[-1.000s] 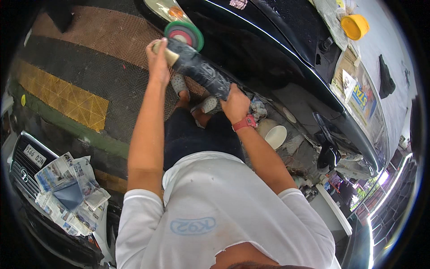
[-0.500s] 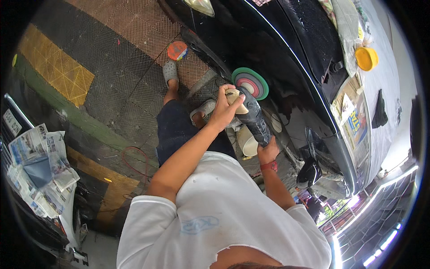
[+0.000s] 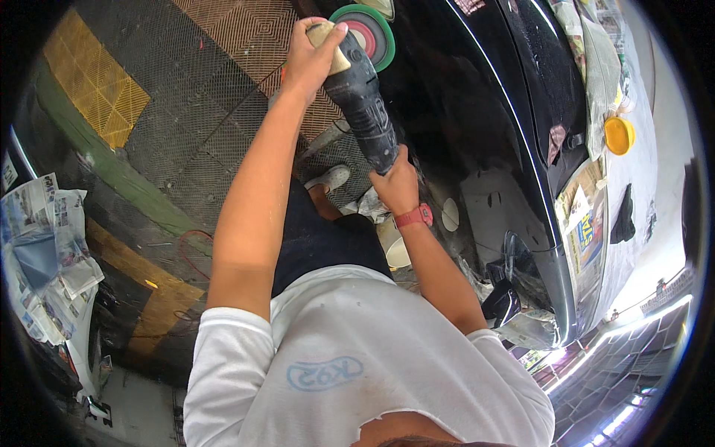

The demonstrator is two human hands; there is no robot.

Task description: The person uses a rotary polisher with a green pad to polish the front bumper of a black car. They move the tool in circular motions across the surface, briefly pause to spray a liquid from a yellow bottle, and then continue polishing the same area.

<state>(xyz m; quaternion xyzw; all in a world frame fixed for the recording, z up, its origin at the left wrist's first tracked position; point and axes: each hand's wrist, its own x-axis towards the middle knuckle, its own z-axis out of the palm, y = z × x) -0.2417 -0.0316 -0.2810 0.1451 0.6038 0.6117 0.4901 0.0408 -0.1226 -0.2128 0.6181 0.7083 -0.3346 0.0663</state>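
L hand has its grip wrapped round the tan front cover of a blk polisher; R hand's grip is closed on its rear end. Polisher's up over the floor mats, alongside blk car, grn-edged pad nr headlight; can't tell if pad touches paint. Red watch on R wrist.

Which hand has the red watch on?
The right hand, on the end of the black power tool farther from the green-edged pad: it has the red watch on its wrist. The left hand, nearer the pad, has a bare wrist.
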